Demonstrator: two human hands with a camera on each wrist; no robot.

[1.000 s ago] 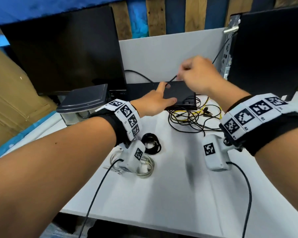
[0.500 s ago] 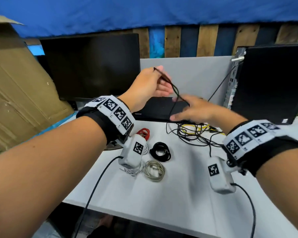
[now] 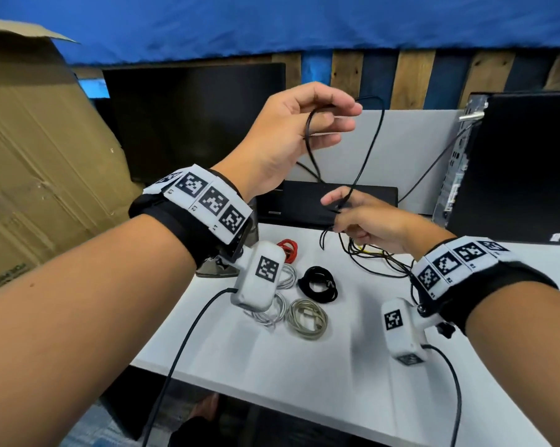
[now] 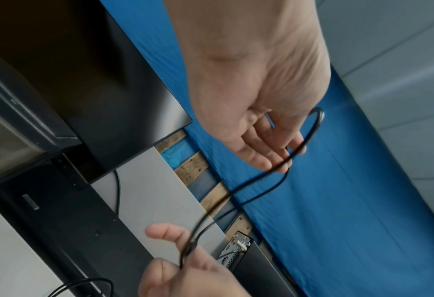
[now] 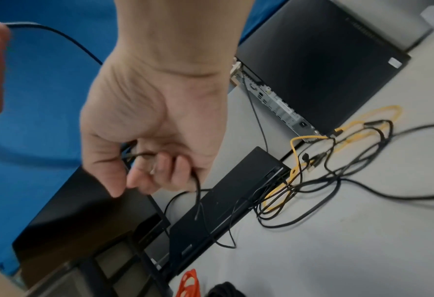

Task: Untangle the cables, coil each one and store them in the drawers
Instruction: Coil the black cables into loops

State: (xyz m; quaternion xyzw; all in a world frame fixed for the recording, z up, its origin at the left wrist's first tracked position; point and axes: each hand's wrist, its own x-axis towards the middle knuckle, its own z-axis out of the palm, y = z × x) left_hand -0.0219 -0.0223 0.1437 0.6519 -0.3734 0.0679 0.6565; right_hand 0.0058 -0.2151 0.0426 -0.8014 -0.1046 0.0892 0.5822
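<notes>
My left hand (image 3: 307, 124) is raised above the desk and pinches a thin black cable (image 3: 373, 133) that loops over its fingers (image 4: 269, 152). Lower and to the right, my right hand (image 3: 365, 217) grips the same cable (image 5: 198, 186), whose loose end dangles below it. Behind that hand on the white desk (image 3: 304, 366) lies a tangle of black and yellow cables (image 5: 320, 164). Four coiled cables sit in the middle of the desk: red (image 3: 288, 248), white (image 3: 272, 312), black (image 3: 319, 283) and grey (image 3: 307, 317).
A dark monitor (image 3: 194, 121) stands at the back left. A flat black box (image 3: 323, 204) lies behind the hands, and a black computer case (image 3: 517, 166) stands at the right. Cardboard (image 3: 36, 156) leans at the far left.
My left hand has left the flat black box and risen, drawing the black cable up into a tall loop. My right hand dropped lower and now grips the cable near the tangle.
</notes>
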